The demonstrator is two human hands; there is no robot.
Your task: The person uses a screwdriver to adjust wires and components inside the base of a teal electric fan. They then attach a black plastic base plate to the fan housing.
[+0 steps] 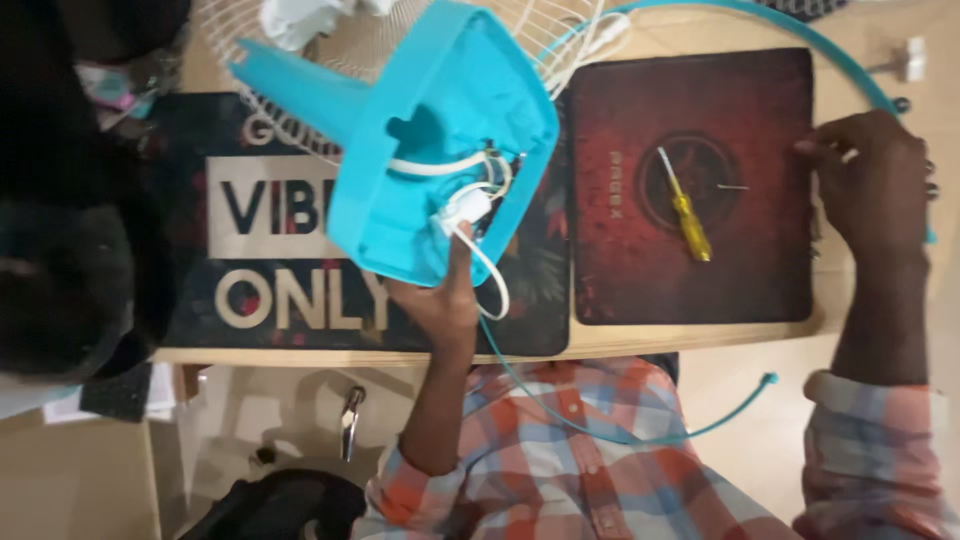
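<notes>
1. Head view shows a turquoise fan base (440,140) tipped up with its hollow underside facing the camera, propped over the left-hand mat on the table (690,335); white wires (455,165) loop inside the cavity, and a small white part (465,205) sits near its lower rim.
2. Left hand (440,300) grips the lower edge of the base from below, thumb up against the white part, fingers closed on the plastic rim, so it is clamped on the base.
3. Right hand (875,180) rests well apart at the far right edge of the dark red mat (690,185), fingertips pinched together on something too small to make out; it looks closed, but I cannot tell what it holds.
4. Between the hands, a yellow-handled screwdriver (685,208) lies on the red mat, untouched, with a thin metal pin or screw (733,187) just beside it.
5. By my judgement, the step in hand is work on the opened underside of the base, with the wiring exposed; the next move calls for a steady left grip and a free right hand to take the tool.
6. Further out, a white wire fan grille (270,60) lies behind the base, and a turquoise hoop (800,30) arcs past the red mat.
</notes>
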